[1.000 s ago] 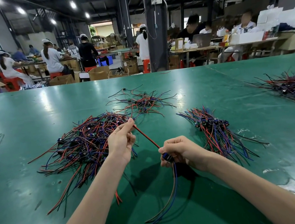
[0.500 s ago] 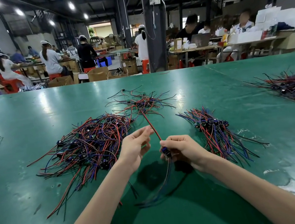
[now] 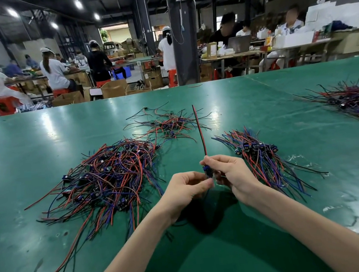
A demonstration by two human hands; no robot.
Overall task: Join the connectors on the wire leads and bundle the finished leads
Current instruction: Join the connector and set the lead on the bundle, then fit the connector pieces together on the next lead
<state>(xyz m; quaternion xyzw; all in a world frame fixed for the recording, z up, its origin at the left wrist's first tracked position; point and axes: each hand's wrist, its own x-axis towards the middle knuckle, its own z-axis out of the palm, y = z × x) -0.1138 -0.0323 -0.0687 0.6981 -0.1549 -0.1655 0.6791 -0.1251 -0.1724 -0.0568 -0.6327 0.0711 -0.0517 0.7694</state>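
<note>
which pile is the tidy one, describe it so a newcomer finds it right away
Start at the green table and find the right hand near its middle. Just right of that hand lies a small pile of leads. Unlike the big tangled heap on the left, its blue connectors sit side by side in a row and its wires fan one way.

No legible text, labels, brands, numbers or signs, boxes (image 3: pixel 114 88) far beyond the fingers (image 3: pixel 215 161) too small and blurred to read
</note>
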